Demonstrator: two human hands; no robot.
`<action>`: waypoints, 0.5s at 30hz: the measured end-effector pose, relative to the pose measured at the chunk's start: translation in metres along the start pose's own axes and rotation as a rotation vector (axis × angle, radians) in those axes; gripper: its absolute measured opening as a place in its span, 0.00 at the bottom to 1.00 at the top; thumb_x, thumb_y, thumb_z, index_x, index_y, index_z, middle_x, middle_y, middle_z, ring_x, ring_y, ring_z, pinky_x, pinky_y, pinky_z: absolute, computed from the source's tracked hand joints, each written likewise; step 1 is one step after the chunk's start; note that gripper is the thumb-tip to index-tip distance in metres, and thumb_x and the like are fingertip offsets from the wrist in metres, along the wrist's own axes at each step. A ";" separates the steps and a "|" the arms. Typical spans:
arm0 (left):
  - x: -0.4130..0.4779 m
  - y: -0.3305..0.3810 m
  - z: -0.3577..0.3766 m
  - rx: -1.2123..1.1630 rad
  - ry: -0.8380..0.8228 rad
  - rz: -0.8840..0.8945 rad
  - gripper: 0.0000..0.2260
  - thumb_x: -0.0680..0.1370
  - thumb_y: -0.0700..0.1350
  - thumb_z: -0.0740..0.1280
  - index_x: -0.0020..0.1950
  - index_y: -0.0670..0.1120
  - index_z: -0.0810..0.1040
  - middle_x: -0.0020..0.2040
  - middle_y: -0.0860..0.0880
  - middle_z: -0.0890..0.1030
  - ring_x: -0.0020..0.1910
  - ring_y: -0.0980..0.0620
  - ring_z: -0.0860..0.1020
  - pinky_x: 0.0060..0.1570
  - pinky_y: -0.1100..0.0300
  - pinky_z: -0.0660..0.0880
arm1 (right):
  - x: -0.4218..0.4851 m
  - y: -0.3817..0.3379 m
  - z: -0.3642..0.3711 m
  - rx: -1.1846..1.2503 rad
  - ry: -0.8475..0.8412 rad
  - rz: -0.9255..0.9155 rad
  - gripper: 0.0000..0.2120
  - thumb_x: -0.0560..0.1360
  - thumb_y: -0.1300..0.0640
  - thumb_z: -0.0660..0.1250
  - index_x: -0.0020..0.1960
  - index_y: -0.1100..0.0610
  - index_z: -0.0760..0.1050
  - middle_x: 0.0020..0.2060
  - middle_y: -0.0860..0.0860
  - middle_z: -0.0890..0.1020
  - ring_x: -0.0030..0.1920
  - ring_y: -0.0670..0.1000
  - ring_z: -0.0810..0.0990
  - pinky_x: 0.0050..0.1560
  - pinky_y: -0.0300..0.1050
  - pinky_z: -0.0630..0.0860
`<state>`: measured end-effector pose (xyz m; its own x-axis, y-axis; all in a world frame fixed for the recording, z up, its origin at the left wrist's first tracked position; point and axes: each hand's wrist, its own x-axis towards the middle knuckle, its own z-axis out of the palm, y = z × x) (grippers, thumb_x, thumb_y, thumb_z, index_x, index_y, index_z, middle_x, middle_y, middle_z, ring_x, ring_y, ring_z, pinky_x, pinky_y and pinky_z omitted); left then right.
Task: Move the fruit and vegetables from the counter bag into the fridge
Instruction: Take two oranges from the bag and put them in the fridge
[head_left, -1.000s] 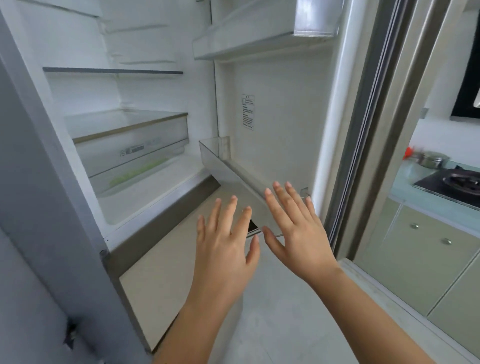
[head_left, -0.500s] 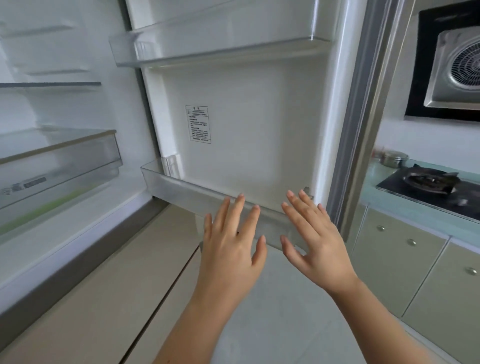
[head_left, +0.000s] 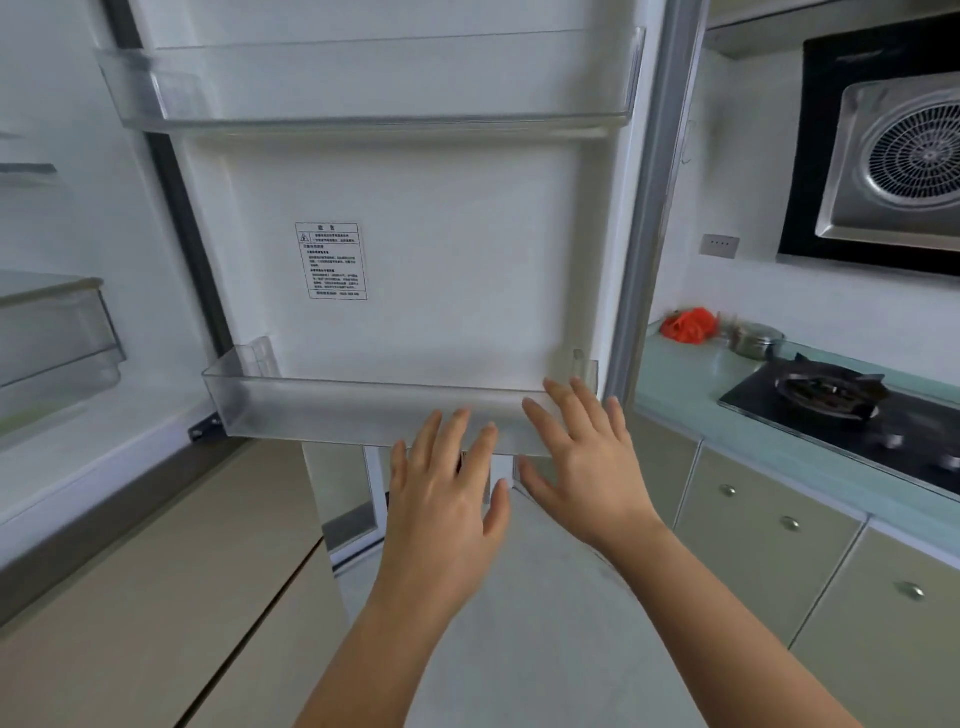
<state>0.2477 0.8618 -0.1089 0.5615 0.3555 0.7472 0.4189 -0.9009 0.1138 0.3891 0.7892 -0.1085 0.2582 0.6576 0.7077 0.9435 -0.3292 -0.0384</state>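
Fridge door (head_left: 467, 260) stands open; your left hand (head_left: 447, 499) and right hand (head_left: 587, 457) hover spread, empty; next fetch produce from the red bag (head_left: 690, 325) at the counter's far corner

A gas hob (head_left: 852, 410) is sitting on the pale green counter (head_left: 685, 379) at the right, with a steel pot (head_left: 756, 339) standing behind it near the wall. Above, a range hood (head_left: 893, 156) with a round grille is hanging on the wall, and a small switch plate (head_left: 719, 246) is showing beside it. Cream cabinet doors (head_left: 769, 540) with round knobs are lining the space below the counter.
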 end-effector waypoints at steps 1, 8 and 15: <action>0.004 -0.001 0.004 0.012 -0.004 -0.001 0.20 0.72 0.50 0.57 0.57 0.41 0.78 0.59 0.40 0.77 0.59 0.37 0.75 0.52 0.36 0.72 | 0.007 0.004 0.005 -0.012 -0.006 0.020 0.26 0.70 0.46 0.62 0.65 0.57 0.71 0.62 0.61 0.75 0.65 0.65 0.70 0.60 0.68 0.65; 0.049 -0.016 0.040 0.075 -0.004 -0.002 0.19 0.72 0.50 0.58 0.57 0.42 0.78 0.58 0.41 0.78 0.58 0.38 0.76 0.53 0.36 0.70 | 0.053 0.048 0.044 -0.021 -0.106 0.087 0.32 0.69 0.46 0.70 0.70 0.53 0.65 0.64 0.64 0.70 0.70 0.65 0.62 0.61 0.70 0.63; 0.107 -0.032 0.089 0.057 -0.012 0.029 0.19 0.66 0.43 0.74 0.55 0.42 0.78 0.57 0.41 0.79 0.59 0.36 0.75 0.54 0.35 0.69 | 0.099 0.090 0.076 0.064 -0.182 0.116 0.30 0.71 0.40 0.56 0.70 0.49 0.63 0.66 0.60 0.69 0.71 0.61 0.61 0.64 0.67 0.60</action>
<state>0.3581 0.9510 -0.0905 0.5823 0.3325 0.7418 0.4422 -0.8953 0.0541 0.5154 0.8762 -0.0958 0.3935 0.7310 0.5575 0.9151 -0.3697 -0.1610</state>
